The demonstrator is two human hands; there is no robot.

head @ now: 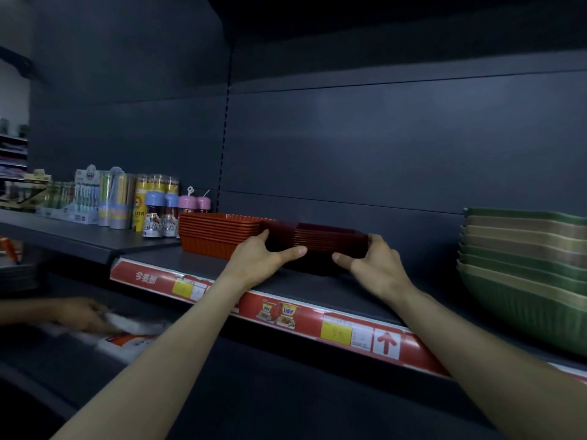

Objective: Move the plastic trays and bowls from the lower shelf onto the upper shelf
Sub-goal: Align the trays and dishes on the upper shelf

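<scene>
Both hands, left [270,258] and right [373,265], are pinching the dark tray stack [327,246] by its ends, setting it on the upper shelf [317,287] beside the orange trays [219,233]. Next, probably: release, reach down.

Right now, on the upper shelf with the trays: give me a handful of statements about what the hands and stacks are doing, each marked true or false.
1. Both hands grip the dark red tray stack, the left hand at its left end and the right hand at its right end. True.
2. The dark red tray stack sits to the left of the orange tray stack. False: it sits to the right of it.
3. A stack of green and tan bowls stands at the right of the upper shelf. True.
4. The bottles with pastel caps stand between the two tray stacks. False: they stand left of the orange stack.
</scene>
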